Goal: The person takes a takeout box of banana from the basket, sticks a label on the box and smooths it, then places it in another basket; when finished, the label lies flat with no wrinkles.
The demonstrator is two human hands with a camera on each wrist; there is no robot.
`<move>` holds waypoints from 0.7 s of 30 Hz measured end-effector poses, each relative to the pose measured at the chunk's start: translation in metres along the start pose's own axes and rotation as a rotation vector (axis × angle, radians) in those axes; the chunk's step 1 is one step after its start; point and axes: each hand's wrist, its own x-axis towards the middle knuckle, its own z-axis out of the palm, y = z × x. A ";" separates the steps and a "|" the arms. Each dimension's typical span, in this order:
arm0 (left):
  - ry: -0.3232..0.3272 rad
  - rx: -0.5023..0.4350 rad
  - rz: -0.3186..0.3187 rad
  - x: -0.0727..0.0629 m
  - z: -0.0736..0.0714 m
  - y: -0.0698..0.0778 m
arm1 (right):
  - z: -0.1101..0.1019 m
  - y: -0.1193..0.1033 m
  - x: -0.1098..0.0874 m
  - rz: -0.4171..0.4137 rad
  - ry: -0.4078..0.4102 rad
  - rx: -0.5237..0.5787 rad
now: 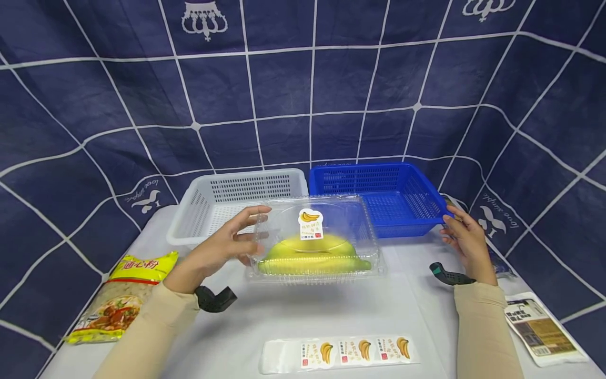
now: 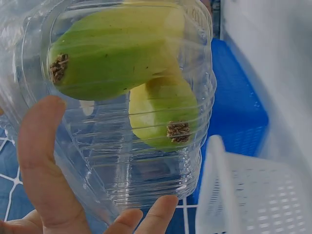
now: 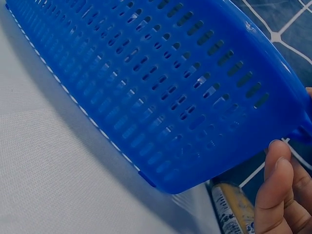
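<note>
A clear plastic clamshell box (image 1: pixel 331 210) with yellow-green bananas (image 1: pixel 312 252) inside stands at the middle of the table, a banana sticker (image 1: pixel 311 224) on its lid. My left hand (image 1: pixel 232 242) holds the box by its left end; in the left wrist view the thumb (image 2: pixel 44 161) lies along one side and fingertips touch its ribbed wall. At the right, my right hand (image 1: pixel 466 239) grips the right front corner of a blue plastic basket (image 1: pixel 407 230). The right wrist view has its fingers (image 3: pixel 275 195) bent at the rim.
A white basket (image 1: pixel 182 231) stands left of the blue one, behind the box. A pasta bag (image 1: pixel 128 300) lies at left, a strip of banana stickers (image 1: pixel 338 355) in front. Another printed package (image 1: pixel 544 329) lies right of my right forearm. Dark checked cloth (image 1: pixel 284 89) hangs behind.
</note>
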 end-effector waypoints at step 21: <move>0.065 -0.014 -0.027 0.080 -0.008 0.036 | 0.000 0.001 0.000 -0.022 -0.038 0.031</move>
